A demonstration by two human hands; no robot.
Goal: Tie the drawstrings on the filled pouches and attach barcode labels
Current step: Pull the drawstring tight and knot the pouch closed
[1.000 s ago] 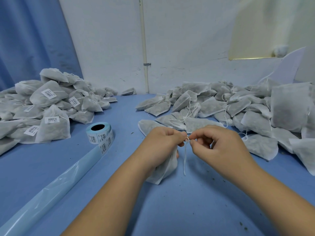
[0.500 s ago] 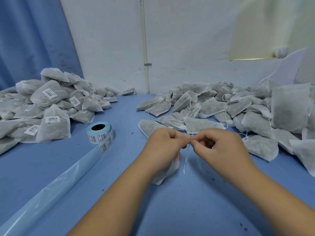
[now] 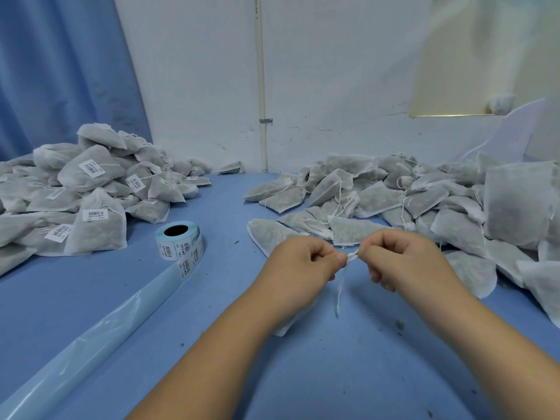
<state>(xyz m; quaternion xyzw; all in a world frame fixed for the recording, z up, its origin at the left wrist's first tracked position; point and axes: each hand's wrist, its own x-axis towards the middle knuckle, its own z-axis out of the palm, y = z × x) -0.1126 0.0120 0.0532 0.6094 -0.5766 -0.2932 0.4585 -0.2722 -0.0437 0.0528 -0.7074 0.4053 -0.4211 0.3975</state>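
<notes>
While both hands are raised just above the bench (image 3: 318, 377), the left hand (image 3: 298, 265) and the right hand (image 3: 403, 262) face each other with fingers curled. Each pinches the white drawstring (image 3: 351, 255) between thumb and forefinger. The short span of cord between the two pinches is drawn straight, and a loose end hangs from it toward the bench.

The pouch (image 3: 292, 321) on this cord sits under the left hand and wrist. It is mostly hidden, and only its lower corner shows, resting on the bench.

Just beyond the hands lies a pile of unlabelled pouches (image 3: 424, 201). It extends past the right hand to the right, and many loose cords show on it.

To the left of the left hand, a roll of barcode labels (image 3: 178, 241) rests on its flat face, core opening upward. A pale blue backing strip (image 3: 91, 338) trails from the roll toward the near left.

Farther left, well apart from the hands, lies a pile of labelled pouches (image 3: 75, 201).

Behind the bench are a white wall with a vertical pipe (image 3: 260, 86) and, at far left, a blue curtain (image 3: 60, 71).
</notes>
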